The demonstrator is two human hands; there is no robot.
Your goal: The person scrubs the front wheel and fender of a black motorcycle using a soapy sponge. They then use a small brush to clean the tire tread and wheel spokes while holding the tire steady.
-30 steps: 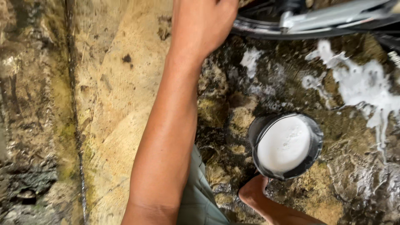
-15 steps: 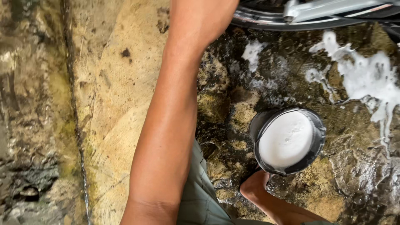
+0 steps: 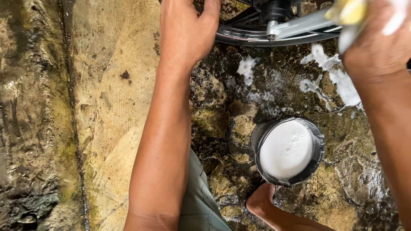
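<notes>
A: Left hand point(image 3: 188, 34) was wrapped on the wheel rim point(image 3: 257, 39), grip clamped there, probably steadying it.

B: Right hand point(image 3: 376, 47)?

A: Soapy, closed around a yellow sponge point(image 3: 349, 10) up by the wheel, above the foam patches point(image 3: 338, 81).

B: The can point(image 3: 287, 150)?

A: Full of white suds, standing on the wet ground point(image 3: 222, 119) between both arms, within reach, beside a bare foot point(image 3: 261, 201).

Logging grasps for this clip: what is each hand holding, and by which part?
Left hand grips the black wheel rim at its lower edge. Right hand clutches a soapy yellow sponge by its near end.
</notes>
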